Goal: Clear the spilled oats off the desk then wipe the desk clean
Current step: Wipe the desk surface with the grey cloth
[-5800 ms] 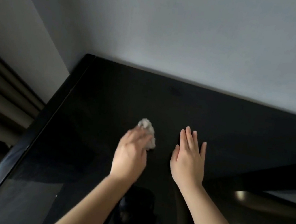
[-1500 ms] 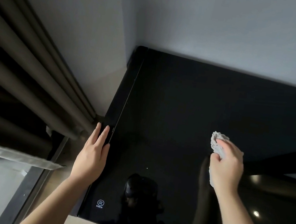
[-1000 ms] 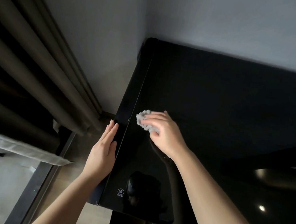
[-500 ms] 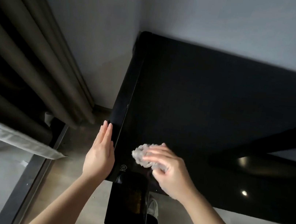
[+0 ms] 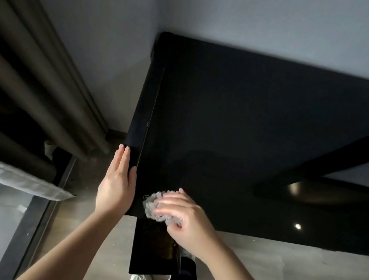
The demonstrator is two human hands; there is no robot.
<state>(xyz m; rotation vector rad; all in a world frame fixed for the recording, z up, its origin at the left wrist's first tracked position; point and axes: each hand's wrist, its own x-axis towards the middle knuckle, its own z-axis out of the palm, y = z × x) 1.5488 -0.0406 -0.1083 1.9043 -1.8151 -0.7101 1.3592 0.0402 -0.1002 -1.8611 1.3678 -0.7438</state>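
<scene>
The right hand [image 5: 183,215] clutches a crumpled wad of tissue [image 5: 154,205], now dragged to the desk [image 5: 241,124] at its near left corner. The stroke looks nearly done, probably tipping crumbs into the black bin [image 5: 151,262] just below. Beside it, the left hand [image 5: 116,187] lies flat-fingered against the side edge. Seconds ago that hand held the wad — mid-desk.

Nothing could be read. A small pale round stamp [image 5: 145,197] on the worktop [image 5: 252,126], between the left hand [image 5: 116,187] and the right hand [image 5: 182,218], lay half hidden by the cloth [image 5: 151,205] and illegible.
</scene>
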